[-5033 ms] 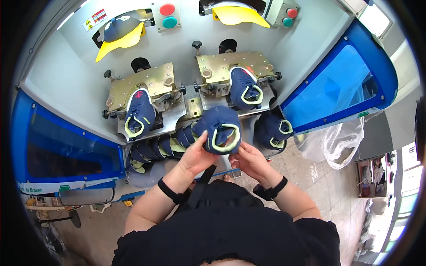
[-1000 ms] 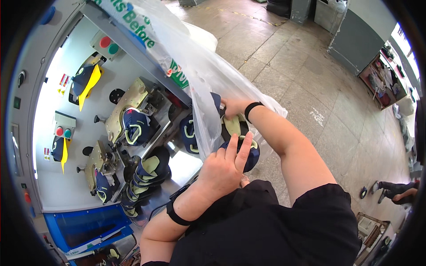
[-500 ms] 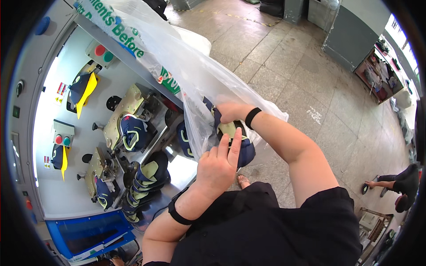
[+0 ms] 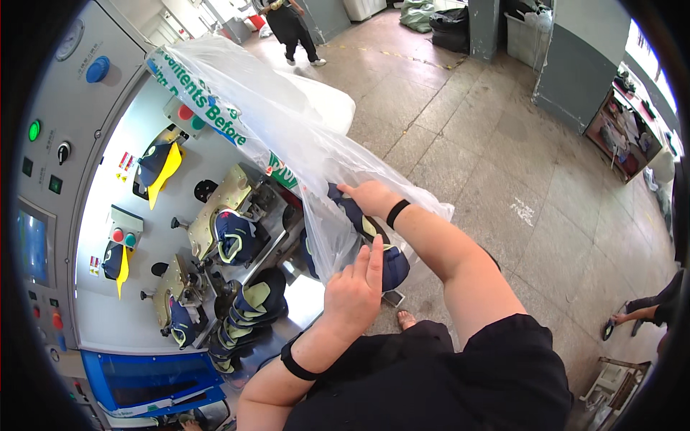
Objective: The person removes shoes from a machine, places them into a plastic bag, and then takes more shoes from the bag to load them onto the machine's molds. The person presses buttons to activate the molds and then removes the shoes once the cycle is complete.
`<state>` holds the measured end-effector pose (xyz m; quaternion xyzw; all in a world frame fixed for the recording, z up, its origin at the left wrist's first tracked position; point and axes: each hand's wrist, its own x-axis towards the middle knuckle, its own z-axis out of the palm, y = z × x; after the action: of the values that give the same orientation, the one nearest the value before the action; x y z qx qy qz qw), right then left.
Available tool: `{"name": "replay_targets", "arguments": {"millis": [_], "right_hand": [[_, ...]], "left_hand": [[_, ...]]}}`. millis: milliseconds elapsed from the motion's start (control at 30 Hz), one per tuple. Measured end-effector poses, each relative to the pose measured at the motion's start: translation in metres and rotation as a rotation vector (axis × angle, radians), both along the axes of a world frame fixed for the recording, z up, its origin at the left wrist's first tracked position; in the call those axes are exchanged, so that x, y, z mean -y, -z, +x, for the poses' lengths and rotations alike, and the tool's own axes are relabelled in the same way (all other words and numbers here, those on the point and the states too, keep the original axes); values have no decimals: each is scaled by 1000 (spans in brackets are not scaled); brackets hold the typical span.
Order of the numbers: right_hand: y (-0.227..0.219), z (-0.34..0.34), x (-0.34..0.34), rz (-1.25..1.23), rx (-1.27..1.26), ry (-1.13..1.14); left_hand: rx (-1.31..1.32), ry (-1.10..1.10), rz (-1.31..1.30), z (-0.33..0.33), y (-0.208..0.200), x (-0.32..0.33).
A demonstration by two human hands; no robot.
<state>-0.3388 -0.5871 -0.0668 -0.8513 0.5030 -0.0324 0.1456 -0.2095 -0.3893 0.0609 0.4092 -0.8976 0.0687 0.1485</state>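
A navy shoe upper [image 4: 394,270] with pale-green lining lies at the edge of a clear plastic sheet [image 4: 316,154]. My right hand [image 4: 370,201] is closed around the upper's far end, partly veiled by the plastic. My left hand [image 4: 352,298] lies against the near side, its index finger stretched along the upper's opening and the other fingers partly bent. Its thumb is hidden. Left of my hands, several navy uppers [image 4: 248,309] stand in a row on a metal surface. Another navy upper [image 4: 236,237] sits on a brass-coloured machine fixture.
The machine panel [image 4: 61,108] on the left carries dials and buttons. Yellow-edged uppers [image 4: 158,164] hang on its inner wall. A blue cover [image 4: 147,381] is at lower left. One person [image 4: 293,29] stands far off; another [image 4: 650,309] bends at the right. Tiled floor [image 4: 474,165] spreads beyond.
The view has shifted, bringing more of the machine panel and a distant person into sight. My right hand stays on the upper; the left hand's fingers are closer together.
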Motion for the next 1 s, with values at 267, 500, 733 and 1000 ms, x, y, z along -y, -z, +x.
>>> {"name": "replay_targets", "arguments": {"millis": [267, 500, 733, 1000], "right_hand": [[3, 25, -21, -503, 106, -245], [12, 54, 2, -143, -315, -32], [35, 58, 17, -455, -303, -67], [-94, -14, -34, -833, -151, 0]], "left_hand": [[62, 11, -47, 0, 7, 4], [79, -35, 1, 1, 1, 5], [103, -65, -15, 10, 1, 9], [88, -145, 39, -4, 11, 21]]}}
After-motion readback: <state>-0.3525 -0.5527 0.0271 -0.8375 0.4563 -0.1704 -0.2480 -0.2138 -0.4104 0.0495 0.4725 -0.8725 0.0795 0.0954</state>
